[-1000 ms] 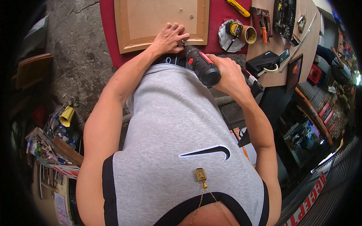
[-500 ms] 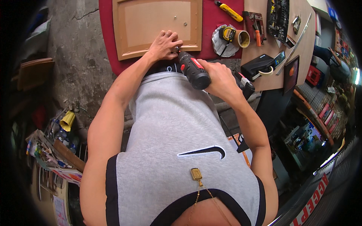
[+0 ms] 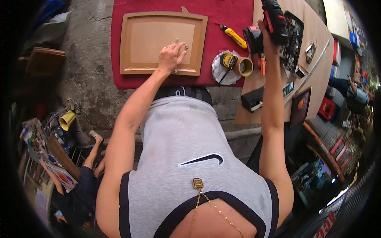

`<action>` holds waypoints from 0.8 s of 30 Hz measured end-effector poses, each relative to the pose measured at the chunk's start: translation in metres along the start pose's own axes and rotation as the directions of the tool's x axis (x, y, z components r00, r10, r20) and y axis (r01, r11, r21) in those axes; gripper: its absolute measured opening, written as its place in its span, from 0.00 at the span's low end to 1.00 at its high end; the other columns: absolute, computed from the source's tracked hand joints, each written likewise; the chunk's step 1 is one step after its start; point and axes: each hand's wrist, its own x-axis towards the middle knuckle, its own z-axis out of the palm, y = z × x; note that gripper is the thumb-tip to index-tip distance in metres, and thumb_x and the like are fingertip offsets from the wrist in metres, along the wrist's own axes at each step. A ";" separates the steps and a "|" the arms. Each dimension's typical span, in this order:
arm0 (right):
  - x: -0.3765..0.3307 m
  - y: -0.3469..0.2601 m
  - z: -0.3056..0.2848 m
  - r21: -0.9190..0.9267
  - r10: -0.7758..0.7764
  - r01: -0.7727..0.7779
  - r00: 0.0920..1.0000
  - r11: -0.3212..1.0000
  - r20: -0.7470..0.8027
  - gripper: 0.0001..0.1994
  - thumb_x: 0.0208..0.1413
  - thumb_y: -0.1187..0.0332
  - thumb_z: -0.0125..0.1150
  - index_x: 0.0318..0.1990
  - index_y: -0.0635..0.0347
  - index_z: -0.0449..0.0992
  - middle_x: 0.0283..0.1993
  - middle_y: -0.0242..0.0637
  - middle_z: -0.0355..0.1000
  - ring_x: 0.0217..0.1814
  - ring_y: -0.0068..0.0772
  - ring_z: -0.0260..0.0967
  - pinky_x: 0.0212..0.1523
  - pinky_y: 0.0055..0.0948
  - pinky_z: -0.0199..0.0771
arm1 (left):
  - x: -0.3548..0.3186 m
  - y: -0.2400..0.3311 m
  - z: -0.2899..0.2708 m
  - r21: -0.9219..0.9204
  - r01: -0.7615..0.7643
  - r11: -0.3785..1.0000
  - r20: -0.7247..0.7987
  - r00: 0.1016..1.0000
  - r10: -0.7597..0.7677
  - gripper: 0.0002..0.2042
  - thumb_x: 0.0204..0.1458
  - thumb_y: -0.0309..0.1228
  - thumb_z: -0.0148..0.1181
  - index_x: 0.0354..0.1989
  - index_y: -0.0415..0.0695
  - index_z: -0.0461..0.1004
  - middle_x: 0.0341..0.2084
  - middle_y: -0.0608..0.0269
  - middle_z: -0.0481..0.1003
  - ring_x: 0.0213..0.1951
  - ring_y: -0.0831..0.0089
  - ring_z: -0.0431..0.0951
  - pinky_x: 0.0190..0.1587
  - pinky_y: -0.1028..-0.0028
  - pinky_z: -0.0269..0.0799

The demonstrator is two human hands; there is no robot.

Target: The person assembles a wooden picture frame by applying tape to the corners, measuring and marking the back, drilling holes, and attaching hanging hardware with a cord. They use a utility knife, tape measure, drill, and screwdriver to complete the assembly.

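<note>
Two hands share the work: the left hand (image 3: 171, 56) lies flat, fingers spread, on the stiff, light wooden frame (image 3: 162, 43), while the right hand (image 3: 266, 36) grips the heavier cordless drill (image 3: 274, 20) around its handle.

a workshop: cordless drill (image 3: 274, 22), tape measure (image 3: 229, 60), utility knife (image 3: 234, 36) on workbench (image 3: 238, 16).

left hand (image 3: 171, 58) flat, fingers spread, pressed palm-down on the near right part of the shallow light-brown wooden frame panel (image 3: 158, 39). right hand (image 3: 268, 37) raised well right of that panel, arm stretched forward, fingers wrapped tight round the black-and-red cordless drill (image 3: 272, 20).
</note>
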 end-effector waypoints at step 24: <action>-0.048 0.086 0.073 0.024 0.165 -0.167 0.925 0.986 -0.343 0.30 0.41 0.63 0.71 0.51 0.65 0.65 0.44 0.46 0.65 0.47 0.41 0.62 0.50 0.36 0.62 | 0.007 0.042 0.017 -0.346 0.496 0.796 -0.117 0.819 -0.561 0.03 0.49 0.25 0.58 0.32 0.41 0.75 0.27 0.60 0.77 0.28 0.69 0.79 0.30 0.74 0.75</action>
